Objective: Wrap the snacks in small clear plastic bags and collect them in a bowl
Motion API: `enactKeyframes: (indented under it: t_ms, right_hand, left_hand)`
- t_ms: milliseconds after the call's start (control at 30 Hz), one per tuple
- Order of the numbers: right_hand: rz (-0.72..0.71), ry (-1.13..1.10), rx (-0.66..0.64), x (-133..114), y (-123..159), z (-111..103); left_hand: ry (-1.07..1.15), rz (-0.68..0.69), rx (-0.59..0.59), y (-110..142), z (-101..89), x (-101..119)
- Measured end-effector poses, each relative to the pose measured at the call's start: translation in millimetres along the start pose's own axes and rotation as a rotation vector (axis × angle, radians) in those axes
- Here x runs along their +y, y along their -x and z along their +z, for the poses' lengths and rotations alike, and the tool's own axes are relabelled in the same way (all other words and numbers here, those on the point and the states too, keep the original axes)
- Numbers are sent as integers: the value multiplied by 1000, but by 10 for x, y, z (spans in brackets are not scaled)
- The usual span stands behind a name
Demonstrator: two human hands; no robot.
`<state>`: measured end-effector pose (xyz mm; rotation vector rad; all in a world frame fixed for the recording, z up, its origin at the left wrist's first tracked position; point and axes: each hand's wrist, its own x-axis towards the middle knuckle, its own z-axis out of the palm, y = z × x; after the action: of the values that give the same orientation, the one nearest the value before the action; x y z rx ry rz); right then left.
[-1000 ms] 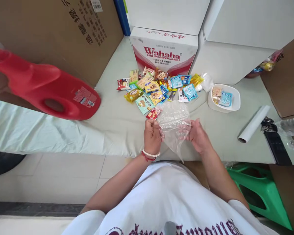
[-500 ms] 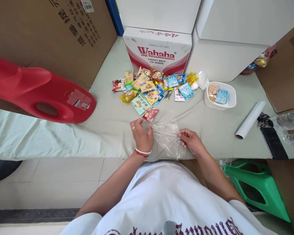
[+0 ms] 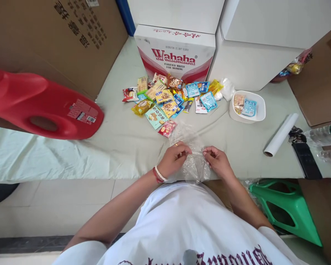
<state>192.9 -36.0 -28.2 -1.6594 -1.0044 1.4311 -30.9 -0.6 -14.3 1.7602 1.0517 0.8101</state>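
A crumpled clear plastic bag (image 3: 195,170) lies at the table's front edge, close against my shirt. My right hand (image 3: 218,161) pinches its right side between thumb and fingers. My left hand (image 3: 174,159), wearing a ring and bracelets, is on the bag's left part with fingertips drawn together on the film. Just beyond the bag is a small red snack packet (image 3: 167,128). Behind it spreads a pile of wrapped snacks (image 3: 165,96) in yellow, blue and green. A white plastic tub (image 3: 261,106) to the right holds a few packets.
A big red jug (image 3: 57,110) stands at the left beside a cardboard box (image 3: 71,66). The Wahaha carton (image 3: 176,55) and white boxes (image 3: 253,66) line the back. At right lie a white roll (image 3: 281,134), keys, a black case (image 3: 306,160) and bottles. A green stool (image 3: 289,209) is below.
My left hand has moved right and toward me, from the bag's left edge onto the bag. Its fingers have come together. My right hand stays pinched on the bag.
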Motion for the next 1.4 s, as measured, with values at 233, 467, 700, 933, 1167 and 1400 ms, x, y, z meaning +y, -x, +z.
enactKeyframes:
  t_ms: [233, 467, 700, 933, 1167, 1400]
  right_hand:
    - [-87, 128, -7, -54, -82, -43]
    - [-160, 125, -13, -128, -358, -12]
    - [53, -198, -132, -275, -288, 105]
    - [-44, 53, 74, -246, -289, 34]
    - [-15, 47, -92, -226, -356, 24]
    - [123, -146, -174, -342, -262, 51]
  left_hand:
    - [72, -233, 75, -266, 433, -18]
    - [143, -271, 123, -224, 455, -126]
    - [352, -404, 170, -205, 487, -129]
    - [403, -394, 187, -182, 490, -125]
    - [390, -378, 190, -148, 484, -146]
    - [425, -402, 194, -160, 495, -130]
